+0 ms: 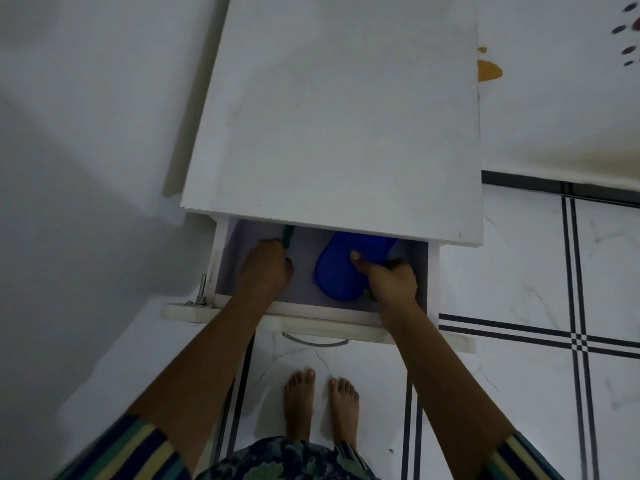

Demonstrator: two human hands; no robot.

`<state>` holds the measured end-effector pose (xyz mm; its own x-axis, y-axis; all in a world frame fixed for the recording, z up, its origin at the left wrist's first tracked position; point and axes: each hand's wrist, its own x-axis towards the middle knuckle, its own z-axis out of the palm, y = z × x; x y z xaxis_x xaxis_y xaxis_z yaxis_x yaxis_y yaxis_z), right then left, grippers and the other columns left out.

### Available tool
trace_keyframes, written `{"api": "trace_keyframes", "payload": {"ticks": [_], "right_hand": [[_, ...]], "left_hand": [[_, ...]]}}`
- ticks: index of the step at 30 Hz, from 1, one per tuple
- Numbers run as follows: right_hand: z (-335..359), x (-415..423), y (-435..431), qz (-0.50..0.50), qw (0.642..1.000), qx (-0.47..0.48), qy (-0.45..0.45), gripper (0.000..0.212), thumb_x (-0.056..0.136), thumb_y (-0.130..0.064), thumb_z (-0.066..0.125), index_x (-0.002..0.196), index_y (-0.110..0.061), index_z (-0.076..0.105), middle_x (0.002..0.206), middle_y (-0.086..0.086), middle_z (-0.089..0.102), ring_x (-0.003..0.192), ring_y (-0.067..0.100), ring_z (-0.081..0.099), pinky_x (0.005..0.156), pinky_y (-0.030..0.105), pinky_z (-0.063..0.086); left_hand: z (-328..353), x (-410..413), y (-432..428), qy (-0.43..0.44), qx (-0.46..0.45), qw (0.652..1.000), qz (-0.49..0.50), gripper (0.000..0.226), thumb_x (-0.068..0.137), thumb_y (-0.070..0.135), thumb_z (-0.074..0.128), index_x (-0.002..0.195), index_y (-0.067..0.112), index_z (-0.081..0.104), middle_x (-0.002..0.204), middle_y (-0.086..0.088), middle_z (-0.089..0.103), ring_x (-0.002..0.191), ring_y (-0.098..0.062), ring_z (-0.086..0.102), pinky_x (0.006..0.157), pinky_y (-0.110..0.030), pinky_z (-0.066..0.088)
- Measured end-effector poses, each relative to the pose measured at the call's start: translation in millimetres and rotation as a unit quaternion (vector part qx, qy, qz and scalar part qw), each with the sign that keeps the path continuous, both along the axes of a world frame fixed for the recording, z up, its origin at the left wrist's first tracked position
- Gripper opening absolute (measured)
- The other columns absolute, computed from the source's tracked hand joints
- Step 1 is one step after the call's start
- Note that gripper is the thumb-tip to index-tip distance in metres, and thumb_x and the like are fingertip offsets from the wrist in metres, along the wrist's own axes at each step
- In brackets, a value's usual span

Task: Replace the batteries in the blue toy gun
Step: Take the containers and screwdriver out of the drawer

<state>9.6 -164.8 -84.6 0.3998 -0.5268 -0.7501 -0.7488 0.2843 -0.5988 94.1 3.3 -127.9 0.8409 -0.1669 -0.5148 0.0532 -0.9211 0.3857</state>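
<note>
dim, bluish light; soft overall blur; wide-angle bending at edges; drawer interior shadowed

Both bare forearms reached forward and down, side by side. The left hand (pixel 265 268) was curled in a fist round a green-handled tool (pixel 288 233), which stuck out beyond its fingers. The right hand (pixel 393 280) gripped the blue toy gun (pixel 341 271), thumb laid across it, fingers curled at its far side.
</note>
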Motion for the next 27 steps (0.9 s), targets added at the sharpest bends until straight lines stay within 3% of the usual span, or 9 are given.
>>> {"api": "trace_keyframes", "payload": {"ticks": [3,6,8,10,13,16,19,23,27], "right_hand": [[5.8,1.7,-4.8,0.006,0.999,0.05,-0.022,0.023,0.084,-0.026,0.076,0.091,-0.013,0.059,0.098,0.006,0.065,0.086,0.02,0.06,0.087,0.046,0.057],[21.8,3.2,-8.2,-0.045,0.989,0.134,-0.034,0.03,0.086,-0.021,0.074,0.109,-0.011,0.058,0.111,0.011,0.065,0.095,0.027,0.062,0.08,0.043,0.057],[39.5,-3.5,-8.1,-0.063,0.973,0.217,-0.039,0.035,0.085,-0.023,0.073,0.112,-0.008,0.058,0.107,0.015,0.066,0.094,0.031,0.064,0.073,0.04,0.057],[60.1,-15.1,-4.2,-0.042,0.964,0.258,-0.047,0.029,0.086,-0.025,0.071,0.107,-0.008,0.059,0.098,0.016,0.068,0.086,0.03,0.067,0.067,0.037,0.057],[84.3,-39.0,2.1,0.042,0.967,0.242,-0.06,0.033,0.083,-0.029,0.071,0.107,-0.008,0.064,0.094,0.013,0.074,0.082,0.026,0.072,0.07,0.034,0.058],[100.1,-59.0,4.7,0.081,0.961,0.257,-0.054,0.038,0.077,-0.032,0.072,0.108,-0.012,0.067,0.096,0.008,0.076,0.088,0.024,0.072,0.079,0.038,0.058],[106.7,-72.1,5.9,0.106,0.964,0.232,-0.076,0.053,0.069,-0.032,0.075,0.118,-0.015,0.066,0.106,0.001,0.075,0.098,0.02,0.072,0.085,0.043,0.059],[110.4,-70.4,4.1,0.121,0.96,0.204,-0.15,0.046,0.075,-0.024,0.07,0.12,-0.015,0.065,0.111,-0.001,0.074,0.103,0.019,0.07,0.08,0.035,0.061],[107.3,-51.4,-0.2,0.098,0.957,0.184,-0.201,0.044,0.078,-0.023,0.066,0.122,-0.015,0.064,0.113,-0.001,0.073,0.105,0.02,0.07,0.081,0.038,0.061]], "left_hand": [[10.1,6.4,6.5,0.041,-0.076,0.993,0.078,0.035,0.094,0.014,0.049,0.059,0.012,0.044,0.059,-0.004,0.046,0.053,-0.016,0.044,0.055,-0.028,0.041],[40.2,10.7,17.8,0.051,-0.099,0.984,0.143,0.035,0.094,0.016,0.045,0.06,0.016,0.044,0.061,-0.001,0.045,0.055,-0.015,0.042,0.057,-0.03,0.041],[68.5,-1.3,24.6,0.082,-0.063,0.986,0.129,0.039,0.098,0.012,0.039,0.06,0.018,0.034,0.062,0.001,0.037,0.053,-0.011,0.033,0.051,-0.023,0.031],[93.5,-29.1,34.9,0.061,-0.014,0.991,0.119,0.043,0.099,0.007,0.039,0.061,0.022,0.026,0.062,0.003,0.033,0.053,-0.011,0.033,0.053,-0.022,0.033],[109.4,-83.7,48.0,0.009,-0.054,0.982,0.181,0.035,0.099,0.012,0.04,0.065,0.02,0.04,0.064,0.0,0.045,0.066,-0.026,0.051,0.064,-0.034,0.045],[110.1,-115.4,35.9,-0.003,-0.151,0.944,0.294,0.034,0.1,0.01,0.038,0.072,0.001,0.054,0.066,-0.013,0.058,0.062,-0.025,0.052,0.056,-0.02,0.041],[104.7,-123.5,24.2,-0.061,-0.232,0.906,0.348,0.04,0.102,0.007,0.035,0.064,0.006,0.048,0.057,-0.013,0.053,0.051,-0.02,0.049,0.049,-0.009,0.04],[91.6,-125.6,24.1,-0.108,-0.278,0.88,0.369,0.04,0.102,0.007,0.034,0.069,0.006,0.055,0.064,-0.016,0.063,0.06,-0.027,0.058,0.065,-0.021,0.048],[85.4,-113.1,8.1,-0.14,-0.319,0.853,0.388,0.038,0.103,0.007,0.032,0.078,0.003,0.06,0.071,-0.007,0.068,0.066,-0.006,0.064,0.083,-0.029,0.05]]}}
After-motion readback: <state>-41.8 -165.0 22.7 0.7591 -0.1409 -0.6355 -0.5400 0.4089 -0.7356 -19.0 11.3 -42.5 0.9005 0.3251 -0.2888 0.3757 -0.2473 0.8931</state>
